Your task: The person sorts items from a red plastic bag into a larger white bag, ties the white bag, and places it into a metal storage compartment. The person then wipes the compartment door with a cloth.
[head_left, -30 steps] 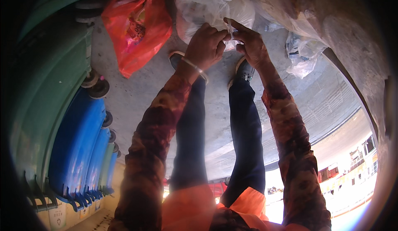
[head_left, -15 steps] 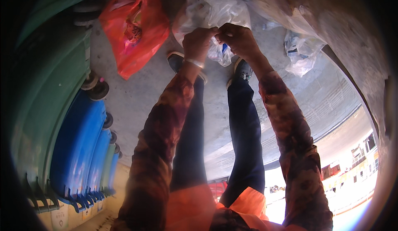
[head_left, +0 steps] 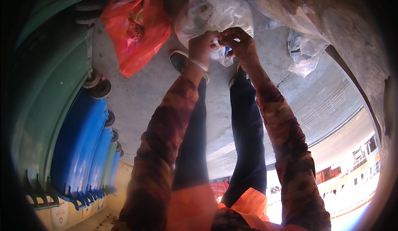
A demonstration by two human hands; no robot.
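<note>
A whitish see-through plastic bag [head_left: 226,11], bulging with mixed contents, sits on the ground ahead of my feet. At its near side my left hand [head_left: 200,49] is closed, pinching a twisted strip of the bag's plastic. My right hand [head_left: 245,47] meets it there, thumb and forefinger pinched on the same gathered plastic. A loose end of the bag with a bit of blue hangs below the fingers. Exactly how the plastic is wound between the fingertips is too small to make out.
To the left lies a red plastic bag [head_left: 155,31] with packaging inside. Green bins [head_left: 45,102] and blue bins [head_left: 78,135] with wheels line the left side. On the right are a crumpled clear bag [head_left: 306,50] and a large plastic-covered bulk [head_left: 348,36]. My shoes [head_left: 179,61] stand close to the whitish bag.
My right hand has turned and its fingers have loosened from a fist-like grip into a pinch. Both hands have dropped slightly toward me, still at the bag's plastic.
</note>
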